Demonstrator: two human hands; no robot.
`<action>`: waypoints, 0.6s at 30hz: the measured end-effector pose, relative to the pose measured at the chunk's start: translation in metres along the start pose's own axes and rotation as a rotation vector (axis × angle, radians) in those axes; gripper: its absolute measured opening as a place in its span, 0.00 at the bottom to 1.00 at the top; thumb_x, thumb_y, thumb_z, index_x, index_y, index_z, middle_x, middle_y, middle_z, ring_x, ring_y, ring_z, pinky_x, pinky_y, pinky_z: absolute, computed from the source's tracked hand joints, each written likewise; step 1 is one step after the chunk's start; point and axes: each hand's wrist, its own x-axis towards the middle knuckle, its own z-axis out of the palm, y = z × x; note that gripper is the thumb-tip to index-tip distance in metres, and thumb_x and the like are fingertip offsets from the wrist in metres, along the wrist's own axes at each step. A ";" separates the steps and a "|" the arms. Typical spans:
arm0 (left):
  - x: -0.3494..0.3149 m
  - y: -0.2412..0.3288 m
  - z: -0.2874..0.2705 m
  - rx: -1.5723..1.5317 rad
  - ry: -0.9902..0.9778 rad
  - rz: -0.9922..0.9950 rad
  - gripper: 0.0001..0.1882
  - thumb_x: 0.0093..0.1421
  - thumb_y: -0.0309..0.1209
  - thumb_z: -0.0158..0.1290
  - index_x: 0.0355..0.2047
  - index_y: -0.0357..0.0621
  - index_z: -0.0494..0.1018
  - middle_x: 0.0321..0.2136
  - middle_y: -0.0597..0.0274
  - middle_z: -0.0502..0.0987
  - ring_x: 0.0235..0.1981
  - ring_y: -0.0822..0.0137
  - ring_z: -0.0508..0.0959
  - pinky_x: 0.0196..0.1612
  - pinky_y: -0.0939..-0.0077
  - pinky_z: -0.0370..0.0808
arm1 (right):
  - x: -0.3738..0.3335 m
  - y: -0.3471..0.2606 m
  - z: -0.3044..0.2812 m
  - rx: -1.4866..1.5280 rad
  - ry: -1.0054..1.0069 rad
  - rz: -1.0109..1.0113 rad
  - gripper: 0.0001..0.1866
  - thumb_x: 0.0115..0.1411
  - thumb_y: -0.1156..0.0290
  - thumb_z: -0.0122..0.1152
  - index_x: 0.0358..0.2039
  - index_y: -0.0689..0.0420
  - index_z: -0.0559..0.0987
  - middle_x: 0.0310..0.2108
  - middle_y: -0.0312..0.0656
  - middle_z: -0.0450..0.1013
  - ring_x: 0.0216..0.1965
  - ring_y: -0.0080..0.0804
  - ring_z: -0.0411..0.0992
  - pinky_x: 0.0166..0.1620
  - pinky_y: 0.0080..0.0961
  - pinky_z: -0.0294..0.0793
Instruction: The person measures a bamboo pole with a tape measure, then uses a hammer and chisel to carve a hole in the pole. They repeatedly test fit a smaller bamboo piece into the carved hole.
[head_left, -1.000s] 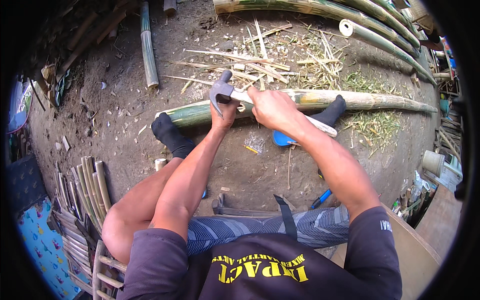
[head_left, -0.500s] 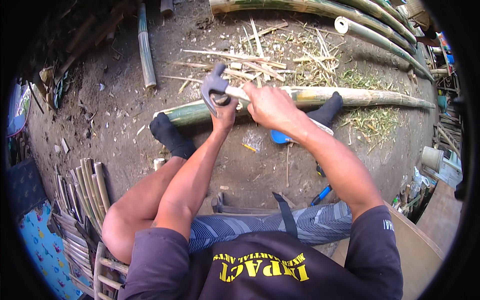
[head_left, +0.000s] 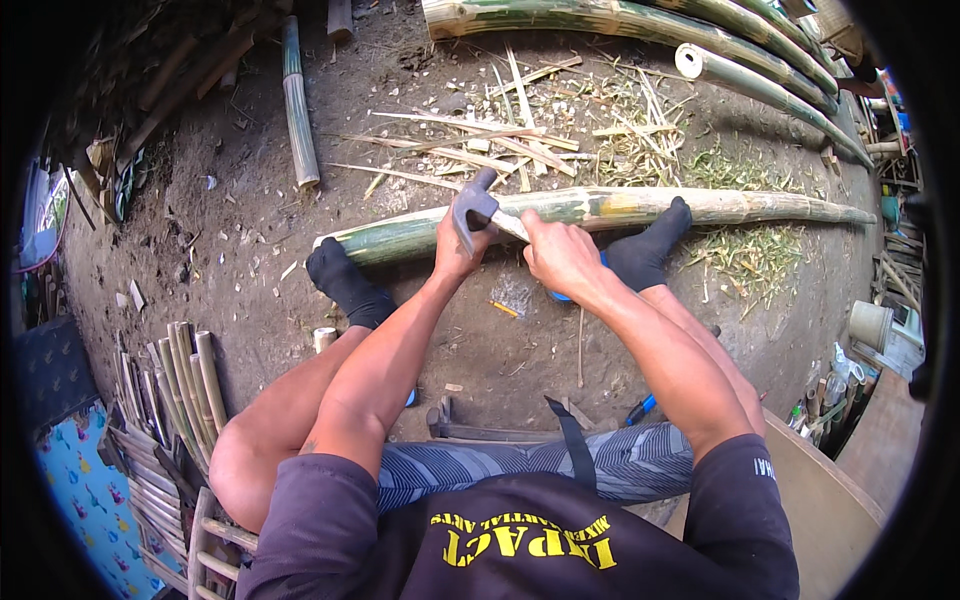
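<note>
A thick green-and-pale bamboo pole (head_left: 385, 238) lies crosswise on the ground, with my sock-covered feet against it. My right hand (head_left: 562, 258) is wrapped round the handle of a claw hammer (head_left: 477, 206). The hammer's grey metal head sits right over the top of my left hand (head_left: 460, 252). That hand is closed close to the pole's near side; the hammer head hides what its fingers hold. Beyond the left hand, part of the pole's upper face looks pale and scraped.
Split bamboo strips (head_left: 500, 140) and shavings litter the dirt past the pole. Long bamboo poles (head_left: 770, 95) lie at the far right, and a shorter bamboo piece (head_left: 296, 120) at the far left. A yellow pencil-like stick (head_left: 505, 309) is on the ground near my hands.
Both hands and the hammer have shifted right along the pole. The hammer head has come down onto the left hand's top, covering the dark round end that showed there before.
</note>
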 end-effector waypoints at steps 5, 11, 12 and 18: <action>0.029 0.018 -0.013 -0.457 0.317 -0.160 0.13 0.58 0.31 0.68 0.34 0.41 0.74 0.28 0.65 0.79 0.28 0.75 0.77 0.35 0.77 0.75 | -0.004 0.021 0.015 0.303 0.103 0.164 0.14 0.59 0.71 0.55 0.43 0.63 0.68 0.29 0.68 0.77 0.36 0.70 0.76 0.43 0.61 0.74; 0.039 0.025 -0.023 -0.273 0.085 -0.206 0.08 0.56 0.28 0.64 0.29 0.41 0.74 0.23 0.67 0.78 0.23 0.75 0.77 0.28 0.77 0.74 | 0.008 0.034 0.018 0.486 0.167 0.153 0.13 0.58 0.72 0.52 0.42 0.65 0.68 0.29 0.70 0.75 0.38 0.73 0.74 0.44 0.61 0.71; 0.038 0.023 -0.023 -0.236 0.048 -0.218 0.08 0.56 0.28 0.63 0.28 0.41 0.74 0.23 0.67 0.78 0.23 0.75 0.77 0.28 0.77 0.74 | 0.011 0.034 0.016 0.495 0.167 0.125 0.13 0.58 0.72 0.52 0.42 0.65 0.68 0.29 0.70 0.75 0.37 0.73 0.74 0.43 0.61 0.71; 0.029 0.019 -0.022 -0.255 -0.006 -0.166 0.07 0.55 0.26 0.61 0.30 0.41 0.73 0.23 0.71 0.75 0.24 0.79 0.72 0.28 0.78 0.72 | 0.019 0.019 -0.012 0.478 0.123 0.090 0.13 0.59 0.72 0.53 0.42 0.64 0.68 0.27 0.66 0.76 0.35 0.71 0.75 0.41 0.60 0.72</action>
